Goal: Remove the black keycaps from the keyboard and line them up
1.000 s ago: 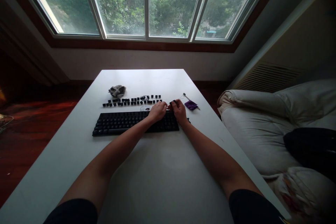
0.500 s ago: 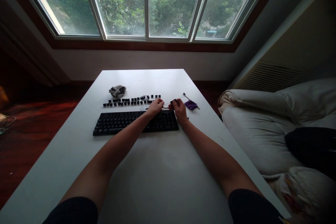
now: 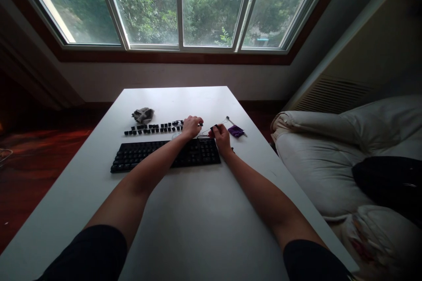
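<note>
My left hand (image 3: 192, 127) is over the right end of the rows of loose keycaps (image 3: 154, 129), behind the keyboard. Its fingers are closed around a small black keycap (image 3: 201, 124) at the fingertips. My right hand (image 3: 221, 137) grips the black handle of a wire keycap puller (image 3: 215, 127), whose thin wires stick out past the fingers. Below both hands lies the black keyboard (image 3: 141, 154), partly covered by my left forearm. The wrist of my right hand is by the keyboard's right end.
On the white table (image 3: 204, 219), a crumpled grey cloth (image 3: 143, 115) lies at the back left. A purple cloth (image 3: 236, 131) and a thin brush (image 3: 232, 121) are right of my right hand. A pale sofa (image 3: 310, 162) stands beside the table's right edge.
My left hand has moved away from my right hand, back and left to the keycap rows, and has a keycap at its fingertips. My right hand keeps the puller. The view has shifted slightly.
</note>
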The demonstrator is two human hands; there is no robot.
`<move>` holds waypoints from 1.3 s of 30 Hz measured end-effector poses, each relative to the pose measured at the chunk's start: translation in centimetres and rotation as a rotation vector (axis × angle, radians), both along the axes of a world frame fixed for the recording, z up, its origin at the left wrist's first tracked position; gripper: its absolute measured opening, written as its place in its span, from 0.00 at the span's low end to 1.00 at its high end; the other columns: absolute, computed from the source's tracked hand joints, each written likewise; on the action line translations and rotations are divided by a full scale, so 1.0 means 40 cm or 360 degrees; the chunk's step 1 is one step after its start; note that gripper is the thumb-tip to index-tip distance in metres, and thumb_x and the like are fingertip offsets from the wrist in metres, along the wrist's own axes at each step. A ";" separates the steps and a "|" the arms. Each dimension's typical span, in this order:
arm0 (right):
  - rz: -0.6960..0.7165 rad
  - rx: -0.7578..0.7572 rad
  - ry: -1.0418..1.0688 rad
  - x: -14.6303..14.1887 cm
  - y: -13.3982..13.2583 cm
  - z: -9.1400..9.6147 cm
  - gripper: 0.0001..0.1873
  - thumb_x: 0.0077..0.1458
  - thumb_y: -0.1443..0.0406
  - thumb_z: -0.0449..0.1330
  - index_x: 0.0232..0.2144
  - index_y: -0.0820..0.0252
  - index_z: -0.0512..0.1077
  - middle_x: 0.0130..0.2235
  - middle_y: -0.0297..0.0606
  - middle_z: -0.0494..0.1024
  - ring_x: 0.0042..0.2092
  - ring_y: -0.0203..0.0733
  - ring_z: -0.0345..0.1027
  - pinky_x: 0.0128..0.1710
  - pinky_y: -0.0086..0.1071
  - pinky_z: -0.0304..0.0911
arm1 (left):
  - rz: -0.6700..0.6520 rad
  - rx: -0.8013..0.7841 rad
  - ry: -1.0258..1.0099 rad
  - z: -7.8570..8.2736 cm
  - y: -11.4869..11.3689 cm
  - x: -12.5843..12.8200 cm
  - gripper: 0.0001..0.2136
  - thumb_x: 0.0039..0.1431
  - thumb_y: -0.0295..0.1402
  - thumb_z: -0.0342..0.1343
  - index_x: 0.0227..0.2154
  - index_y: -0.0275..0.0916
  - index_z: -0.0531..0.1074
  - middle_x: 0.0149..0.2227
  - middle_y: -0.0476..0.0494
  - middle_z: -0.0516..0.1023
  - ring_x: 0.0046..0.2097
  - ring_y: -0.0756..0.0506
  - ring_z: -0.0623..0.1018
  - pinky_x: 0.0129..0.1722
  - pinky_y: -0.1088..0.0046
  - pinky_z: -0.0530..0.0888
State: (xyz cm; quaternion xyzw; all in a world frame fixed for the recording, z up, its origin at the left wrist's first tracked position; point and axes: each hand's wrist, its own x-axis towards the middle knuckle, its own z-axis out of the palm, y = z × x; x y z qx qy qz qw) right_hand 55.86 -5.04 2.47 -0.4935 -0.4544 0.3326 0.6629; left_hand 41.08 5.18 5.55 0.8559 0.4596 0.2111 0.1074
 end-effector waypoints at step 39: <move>0.0005 -0.0055 -0.0038 0.003 0.004 -0.006 0.20 0.58 0.45 0.61 0.34 0.53 0.66 0.30 0.33 0.80 0.28 0.41 0.75 0.28 0.33 0.70 | 0.0084 -0.0107 0.0120 -0.023 0.019 0.029 0.12 0.58 0.40 0.60 0.43 0.45 0.79 0.48 0.39 0.77 0.56 0.34 0.66 0.57 0.55 0.60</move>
